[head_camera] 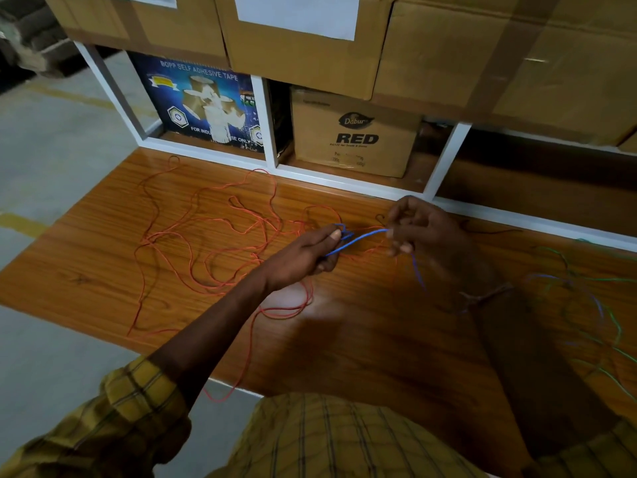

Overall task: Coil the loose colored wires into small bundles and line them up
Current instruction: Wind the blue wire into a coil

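Wood-grain worktop [103,270] runs across the middle of the view, backed by a white shelf frame [270,132] holding a blue tape carton [193,105] and a brown carton printed RED [355,132], with larger taped cardboard boxes [303,46] stacked above.

A blue wire [362,237] is stretched between the two hands just above the worktop. Its held stretch runs roughly left to right, rising slightly toward the right. The left hand [310,251] grips one end of that stretch, fingers curled round it, with a few small blue loops bunched at the thumb and fingertips. The right hand [418,225] pinches the other end between thumb and fingers; from there the blue wire drops down and trails away beneath the right forearm, blurred, toward the right side of the worktop.

A red wire [213,236] sprawls in loose, tangled loops over the left and middle of the worktop, passing under both hands, with one strand hanging over the near edge. A green wire [613,319] lies in loose curves at the far right, well apart from the hands, mingled with more blue strands.
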A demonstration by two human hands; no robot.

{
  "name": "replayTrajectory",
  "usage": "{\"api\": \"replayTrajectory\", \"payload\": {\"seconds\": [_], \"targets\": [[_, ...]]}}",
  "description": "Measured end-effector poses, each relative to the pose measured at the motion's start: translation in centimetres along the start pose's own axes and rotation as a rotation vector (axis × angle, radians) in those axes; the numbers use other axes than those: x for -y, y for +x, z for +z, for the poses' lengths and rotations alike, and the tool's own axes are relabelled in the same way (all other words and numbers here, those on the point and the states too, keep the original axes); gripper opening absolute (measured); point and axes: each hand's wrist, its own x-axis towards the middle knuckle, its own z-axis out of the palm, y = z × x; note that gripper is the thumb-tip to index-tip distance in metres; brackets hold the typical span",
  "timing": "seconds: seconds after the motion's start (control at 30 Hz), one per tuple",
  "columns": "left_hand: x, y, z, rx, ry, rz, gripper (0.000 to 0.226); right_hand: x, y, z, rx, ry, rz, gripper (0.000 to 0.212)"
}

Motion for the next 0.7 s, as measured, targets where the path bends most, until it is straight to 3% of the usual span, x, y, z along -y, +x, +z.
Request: {"api": "replayTrajectory", "payload": {"seconds": [0.13,0.3,0.4,0.57,0.7], "targets": [[0.3,-0.7,-0.9,0.109,-0.237,-0.033,0.039,-0.7,0.7,-2.1,-0.222,-0.091,-0.033,0.013],[0.3,-0.2,-0.5,0.166,-0.843,-0.037,0.035,-4.2,0.9,-0.8,-0.359,-0.314,-0.056,0.022],[-0.1,0.5,-0.1,0.158,-1.115,-0.023,0.034,-7.0,0.7,0.6,-0.348,-0.433,-0.092,0.021],[-0.7,2.1,-1.0,0.036,-1.474,0.071,0.038,-10.1,-1.3,1.3,-0.295,-0.984,-0.257,0.035],[-0.6,3.2,-1.3,-0.136,-1.547,0.1,0.054,-10.1,-2.9,2.1,-0.143,-1.178,-0.274,0.023]]}}
